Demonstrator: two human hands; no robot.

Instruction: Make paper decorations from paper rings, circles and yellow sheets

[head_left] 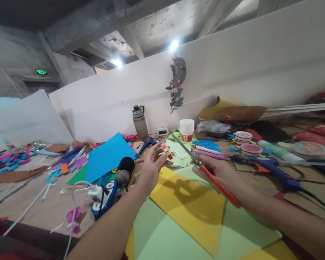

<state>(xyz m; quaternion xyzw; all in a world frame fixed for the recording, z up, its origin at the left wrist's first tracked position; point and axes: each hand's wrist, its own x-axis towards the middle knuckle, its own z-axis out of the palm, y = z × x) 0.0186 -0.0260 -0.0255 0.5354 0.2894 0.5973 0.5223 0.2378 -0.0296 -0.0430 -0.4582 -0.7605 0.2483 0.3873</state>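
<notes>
My left hand point(154, 164) pinches a small red and yellow cut piece of paper point(167, 150) between thumb and fingertips. In my right hand point(219, 171) is a pair of scissors with red handles point(219, 185); its long metal blades point(184, 147) point up and away to the left, apart from the piece. Whether the blades are parted I cannot tell. Beneath both hands lies a yellow paper sheet point(189, 206) with their shadow on it, on top of light green sheets point(157, 231).
Behind the hands stand a water bottle point(141, 124) and stacked paper cups point(186, 130). A blue glue gun point(278, 173) with a cord lies right, near a glue tube point(280, 151). Blue paper point(108, 157), dark yarn balls point(126, 164) and a blue power strip point(107, 198) are left.
</notes>
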